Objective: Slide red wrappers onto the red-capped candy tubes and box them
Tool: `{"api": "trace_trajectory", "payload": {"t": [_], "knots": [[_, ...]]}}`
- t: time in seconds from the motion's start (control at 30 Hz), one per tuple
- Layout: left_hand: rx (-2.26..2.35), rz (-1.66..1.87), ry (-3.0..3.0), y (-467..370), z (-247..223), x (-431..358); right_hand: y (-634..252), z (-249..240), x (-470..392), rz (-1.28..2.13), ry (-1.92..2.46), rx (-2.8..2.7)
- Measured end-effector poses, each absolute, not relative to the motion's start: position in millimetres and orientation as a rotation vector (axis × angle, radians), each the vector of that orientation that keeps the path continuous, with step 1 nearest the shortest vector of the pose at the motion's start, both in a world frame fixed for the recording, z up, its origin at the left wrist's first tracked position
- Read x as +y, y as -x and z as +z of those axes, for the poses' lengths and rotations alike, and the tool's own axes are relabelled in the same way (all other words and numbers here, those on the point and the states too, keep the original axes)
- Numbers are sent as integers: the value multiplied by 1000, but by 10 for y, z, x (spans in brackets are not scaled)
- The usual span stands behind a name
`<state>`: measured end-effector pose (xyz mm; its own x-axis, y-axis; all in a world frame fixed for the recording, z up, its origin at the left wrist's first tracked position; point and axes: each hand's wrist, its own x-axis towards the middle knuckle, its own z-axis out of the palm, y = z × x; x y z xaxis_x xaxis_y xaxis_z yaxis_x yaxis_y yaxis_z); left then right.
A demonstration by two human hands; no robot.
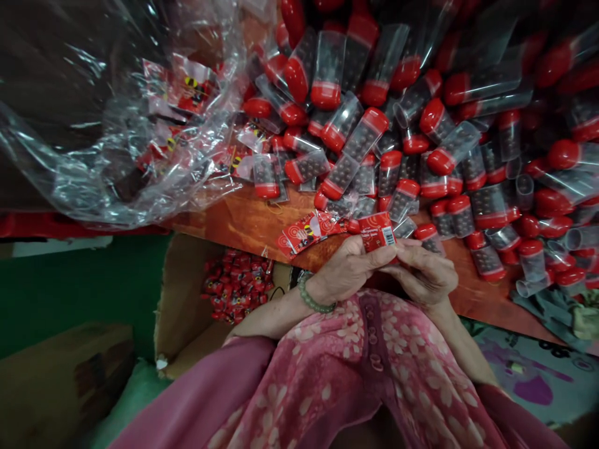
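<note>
A small red printed card (375, 229) with a barcode is pinched between my two hands, just past the near edge of the wooden table (210, 219). My left hand (345, 268), with a green bead bracelet at the wrist, has its thumb along the card's lower edge. My right hand (423, 268) is closed at the card's right corner; whether anything else is in its fingers is hidden. More red printed cards (302, 234) lie on the table beside my left hand. Clear tubes with red caps (344, 174), filled with small dark balls, are heaped beyond my hands.
A clear plastic bag (116, 174) spreads over the table's left side, with more printed cards in and beside it. Below the table edge at left, a cardboard box (180, 299) holds many red packed pieces (238, 284). Grey-green cloth (547, 315) lies at right.
</note>
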<state>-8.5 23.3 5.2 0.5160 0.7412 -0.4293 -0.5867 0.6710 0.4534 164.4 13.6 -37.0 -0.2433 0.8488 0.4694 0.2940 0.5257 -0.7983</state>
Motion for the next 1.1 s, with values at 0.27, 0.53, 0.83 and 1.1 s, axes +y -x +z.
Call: {"api": "trace_trajectory", "payload": {"t": [0.27,0.53,0.83,1.1], "knots": [[653,848,-375,70,95,104,-1676,-455,-58,644,1136,-1757],[732,864,-404,179,109,-41,-1479,-345,-11,714,881,-1790],[1830,862,-895,1599,-8,-1056,-1592,-125,-20,787,923,-2213],[2207,463,-1487,1868,228,-1156,-1747,-296,108,247,1282,-2553]]}}
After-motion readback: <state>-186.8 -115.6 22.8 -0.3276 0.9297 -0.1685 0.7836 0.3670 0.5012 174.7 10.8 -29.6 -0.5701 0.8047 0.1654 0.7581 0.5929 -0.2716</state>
